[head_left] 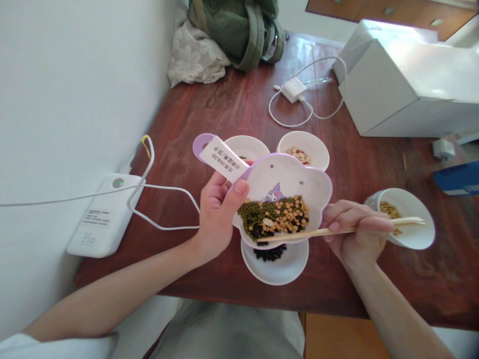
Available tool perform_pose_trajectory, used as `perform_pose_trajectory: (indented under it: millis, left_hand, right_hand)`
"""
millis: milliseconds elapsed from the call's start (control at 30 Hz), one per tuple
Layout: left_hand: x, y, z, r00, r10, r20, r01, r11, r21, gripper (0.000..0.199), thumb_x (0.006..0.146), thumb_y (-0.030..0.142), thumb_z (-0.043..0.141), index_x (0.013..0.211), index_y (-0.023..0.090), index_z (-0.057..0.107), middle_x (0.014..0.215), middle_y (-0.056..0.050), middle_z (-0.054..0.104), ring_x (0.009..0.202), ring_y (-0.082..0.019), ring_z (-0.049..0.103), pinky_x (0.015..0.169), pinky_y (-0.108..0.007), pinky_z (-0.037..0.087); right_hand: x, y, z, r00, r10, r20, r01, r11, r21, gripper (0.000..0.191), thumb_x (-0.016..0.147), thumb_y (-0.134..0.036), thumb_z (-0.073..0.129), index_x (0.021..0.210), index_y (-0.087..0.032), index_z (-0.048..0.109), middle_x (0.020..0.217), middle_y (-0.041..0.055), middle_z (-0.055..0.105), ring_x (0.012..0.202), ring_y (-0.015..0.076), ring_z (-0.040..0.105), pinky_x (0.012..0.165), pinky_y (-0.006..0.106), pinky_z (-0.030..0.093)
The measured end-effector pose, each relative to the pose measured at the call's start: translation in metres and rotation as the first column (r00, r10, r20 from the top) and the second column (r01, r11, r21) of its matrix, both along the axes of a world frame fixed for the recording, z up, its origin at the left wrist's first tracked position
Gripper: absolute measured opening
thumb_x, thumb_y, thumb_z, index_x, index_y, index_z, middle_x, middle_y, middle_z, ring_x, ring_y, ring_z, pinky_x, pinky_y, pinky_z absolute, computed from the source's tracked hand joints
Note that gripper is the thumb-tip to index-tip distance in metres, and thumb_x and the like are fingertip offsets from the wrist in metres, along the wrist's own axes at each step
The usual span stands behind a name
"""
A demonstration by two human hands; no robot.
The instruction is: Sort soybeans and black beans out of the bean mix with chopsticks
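My left hand (220,214) grips a white, purple-rimmed scalloped dish (258,179) by its handle side, thumb on the rim. A paper label (225,158) with printed characters covers the handle. Inside lie mixed green, yellow and black beans (275,217), plus one pale piece. My right hand (359,234) is closed on wooden chopsticks (314,233), their tips at the dish's near edge. Under that edge stands a white bowl (275,271) of black beans (270,252). Behind the dish are a bowl (245,142), mostly hidden, and a bowl (320,149) with pale, reddish-edged pieces.
A bowl (421,232) with yellow beans stands right of my right hand. At the left, a white power bank (107,214) trails a cable. Farther back are a charger (294,90) with its cord, a white box (389,89), a green bag (232,30) and a blue box (456,178).
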State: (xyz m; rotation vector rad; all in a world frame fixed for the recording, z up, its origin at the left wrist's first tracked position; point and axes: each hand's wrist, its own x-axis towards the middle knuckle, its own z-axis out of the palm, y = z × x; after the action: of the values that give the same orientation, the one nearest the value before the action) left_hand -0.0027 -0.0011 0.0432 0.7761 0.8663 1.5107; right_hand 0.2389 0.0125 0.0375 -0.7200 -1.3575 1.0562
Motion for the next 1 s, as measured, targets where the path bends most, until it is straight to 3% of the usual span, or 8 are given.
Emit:
perform_pose_trajectory:
  millis: [233,367,633,1000]
  left_hand:
    - [0.000,0.000,0.000,1.000,0.007,-0.009,-0.007,1.000,0.026,0.041,0.100,0.052,0.076,0.130,0.025,0.076,0.112,-0.008,0.086,0.109,-0.028,0.083,0.086,-0.037,0.070]
    - [-0.001,-0.001,0.000,1.000,0.000,-0.023,0.001,1.000,0.030,0.040,0.101,0.052,0.075,0.131,0.025,0.075,0.113,-0.008,0.086,0.104,-0.027,0.083,0.086,-0.037,0.069]
    - [-0.001,-0.002,0.001,0.998,-0.039,-0.052,0.042,0.998,0.055,0.041,0.099,0.049,0.077,0.132,0.024,0.074,0.115,-0.008,0.085,0.100,-0.025,0.083,0.084,-0.034,0.068]
    - [-0.001,-0.002,0.000,0.997,-0.039,-0.060,0.043,0.997,0.062,0.038,0.100,0.047,0.076,0.131,0.025,0.075,0.118,-0.009,0.085,0.102,-0.025,0.083,0.088,-0.034,0.067]
  right_hand:
    - [0.003,0.003,0.001,0.996,0.002,-0.085,-0.005,0.999,-0.033,0.059,0.106,-0.062,0.062,0.068,-0.022,0.081,0.059,0.0024,0.071,0.038,0.0119,0.055,0.033,0.026,0.039]
    - [0.011,0.006,0.002,0.995,-0.082,-0.063,0.085,0.995,0.058,0.055,0.108,-0.057,0.062,0.069,-0.024,0.082,0.058,0.0017,0.069,0.042,0.0132,0.058,0.035,0.028,0.039]
    - [0.014,0.003,0.007,0.998,-0.065,0.026,0.059,0.981,0.186,0.054,0.106,-0.057,0.064,0.072,-0.020,0.083,0.059,0.0043,0.072,0.045,0.0178,0.064,0.038,0.031,0.043]
    - [0.014,-0.001,0.015,0.993,-0.068,0.093,0.059,0.993,0.102,0.055,0.104,-0.061,0.066,0.070,-0.020,0.083,0.061,0.0054,0.072,0.045,0.0166,0.062,0.037,0.030,0.043]
